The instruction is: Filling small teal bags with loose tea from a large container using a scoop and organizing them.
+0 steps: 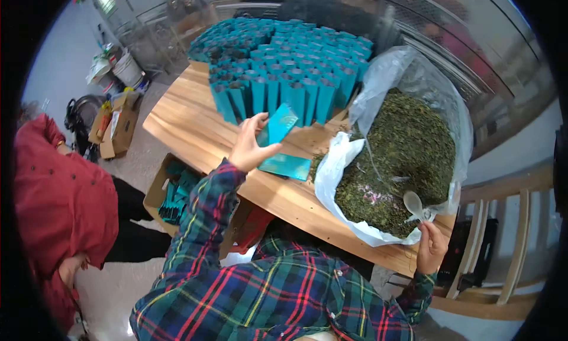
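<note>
My left hand (pixel 254 144) grips a teal packet (pixel 282 124) above the wooden table. Beneath it another teal packet (pixel 286 165) lies flat. Behind stand many upright teal pouches (pixel 295 99) with their tops open, packed close together. In my right hand (pixel 431 247), at the table's near right, is the handle of a pale plastic spoon (pixel 413 202). The spoon's bowl is over a large clear plastic bag (pixel 459 119) of dried green leaves (pixel 406 137), near a small pink patch in the leaves. A white plastic edge is folded down around the bag's front.
A cardboard box (pixel 153 198) of teal packets stands below the wooden table (pixel 186 114). At the left is a person in a red shirt (pixel 69 194). Another cardboard box (pixel 119 128) and white buckets (pixel 128 70) sit on the floor beyond. A wooden chair (pixel 514 248) stands right.
</note>
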{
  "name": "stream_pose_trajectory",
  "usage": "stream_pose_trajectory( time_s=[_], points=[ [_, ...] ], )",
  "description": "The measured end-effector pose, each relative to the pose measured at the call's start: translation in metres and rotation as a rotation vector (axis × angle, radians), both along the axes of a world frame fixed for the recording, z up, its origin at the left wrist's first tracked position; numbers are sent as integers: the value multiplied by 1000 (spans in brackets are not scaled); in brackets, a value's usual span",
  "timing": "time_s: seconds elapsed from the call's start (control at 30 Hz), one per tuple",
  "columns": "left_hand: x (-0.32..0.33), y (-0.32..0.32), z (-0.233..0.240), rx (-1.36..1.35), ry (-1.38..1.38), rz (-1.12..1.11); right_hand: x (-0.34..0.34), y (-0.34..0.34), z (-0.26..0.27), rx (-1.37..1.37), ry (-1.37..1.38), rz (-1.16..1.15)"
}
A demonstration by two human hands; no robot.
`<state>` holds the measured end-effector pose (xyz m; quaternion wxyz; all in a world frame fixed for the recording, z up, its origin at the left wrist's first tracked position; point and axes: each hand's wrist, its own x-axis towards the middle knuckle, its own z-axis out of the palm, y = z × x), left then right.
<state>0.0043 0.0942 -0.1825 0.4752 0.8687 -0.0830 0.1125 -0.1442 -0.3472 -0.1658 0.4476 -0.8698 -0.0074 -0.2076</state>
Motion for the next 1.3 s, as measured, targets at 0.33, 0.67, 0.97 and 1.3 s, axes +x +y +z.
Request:
stream_pose_trajectory(
  time_s=[0.33,0.67,0.97,1.3],
  points=[
    [-21,-186,73,-791,841,-999,6,5,28,255,-21,10],
    [-21,-189,37,-938,1247,-1191,18,-18,57,111,-163,161],
    [-19,-184,34,-846,1187,-1259,30,-15,84,-32,-254,371],
    [15,-218,40,199,426,-1033,62,-16,22,419,404,422]
  ],
)
